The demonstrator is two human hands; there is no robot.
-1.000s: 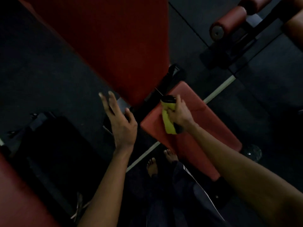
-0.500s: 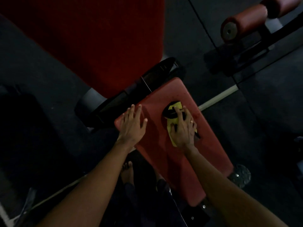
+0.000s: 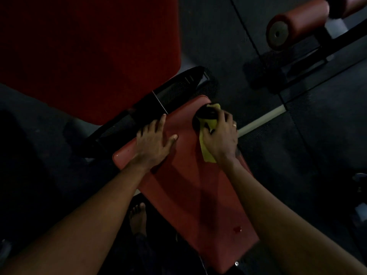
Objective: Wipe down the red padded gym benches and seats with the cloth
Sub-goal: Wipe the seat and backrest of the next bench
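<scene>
My right grip (image 3: 219,135), curled round the yellow cloth (image 3: 207,153) and a dark object, has slid toward the red seat's (image 3: 190,187) upper-right corner at frame centre, while my left grip (image 3: 154,142) now presses flat, so wiping has begun

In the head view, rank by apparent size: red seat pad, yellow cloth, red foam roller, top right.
1. Red padded seat pad, clearly largest.
2. Red cylindrical foam roller, though it sits farther away.
3. Yellow cloth, partly hidden under the right hand.
</scene>
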